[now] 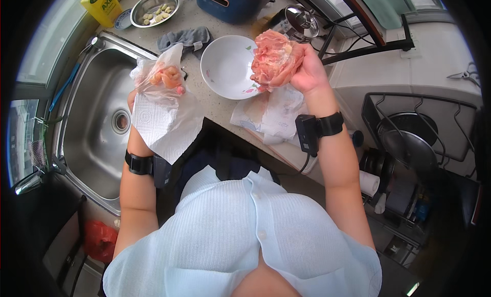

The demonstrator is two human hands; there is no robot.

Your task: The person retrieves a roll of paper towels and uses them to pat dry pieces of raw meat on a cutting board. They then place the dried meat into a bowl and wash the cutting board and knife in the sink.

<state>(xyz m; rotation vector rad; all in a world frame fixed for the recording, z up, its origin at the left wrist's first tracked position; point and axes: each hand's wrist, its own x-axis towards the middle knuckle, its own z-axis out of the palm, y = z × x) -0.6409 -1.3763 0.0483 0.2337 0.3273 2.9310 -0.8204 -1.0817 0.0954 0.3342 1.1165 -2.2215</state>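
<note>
My right hand [312, 69] grips a large piece of raw chicken [276, 61], raised over the right rim of a white ceramic bowl [227, 67] with a floral pattern. Damp, crumpled paper towels [282, 113] lie below that hand on the counter. On the left, my left hand [132, 100] is mostly hidden under a wet white paper towel [167, 116] that it holds up beside the sink's right edge. Small scraps of raw chicken skin or fat [167, 77] rest on this towel. Bare white surface shows inside the bowl's visible part.
A stainless steel sink [96, 143] lies at left. Behind the bowl are a grey cloth [184, 40], a metal bowl of peeled garlic cloves [153, 9], a blue rice cooker [234, 5] and a lidded steel pot [295, 23]. A black metal rack [368, 47] stands at back right.
</note>
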